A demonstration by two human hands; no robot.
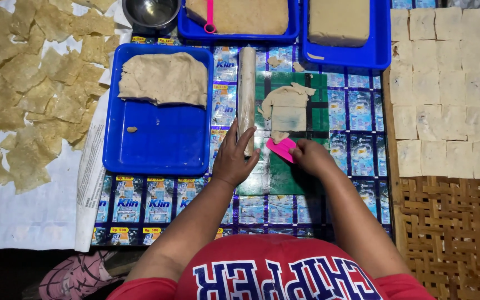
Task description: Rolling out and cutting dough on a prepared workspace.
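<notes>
- the green cutting mat (318, 114) lies on a sheet of printed blue sachets, and every place below is told from it
- on the mat's upper middle lies a pale, thin, rolled-out sheet of dough (285, 106) with ragged edges and a squared piece at its centre
- the right hand (311, 156) is at the mat's lower middle, closed around a small bright pink plastic scraper (281, 148); the scraper's edge sits just below the dough sheet, touching or nearly touching a small scrap of it
- the left hand (234, 158) rests on the near end of a long pale wooden rolling pin (246, 91), fingers laid loosely over it, not clenched; the pin lies along the mat's left edge, pointing away from the person
- left of the mat sits a large blue plastic tray (156, 147) bearing a flat slab of dough (164, 78) in its far half
- beyond the mat stand two more blue trays (378, 53), each with a thick block of dough; a pink tool lies in the left one, and a steel bowl (151, 12) is beside it
- right of the mat a woven bamboo rack (451, 222) carries rows of pale dough squares (451, 83)
- far left of the mat, irregular dried yellowish pieces (29, 94) are spread on white paper
</notes>
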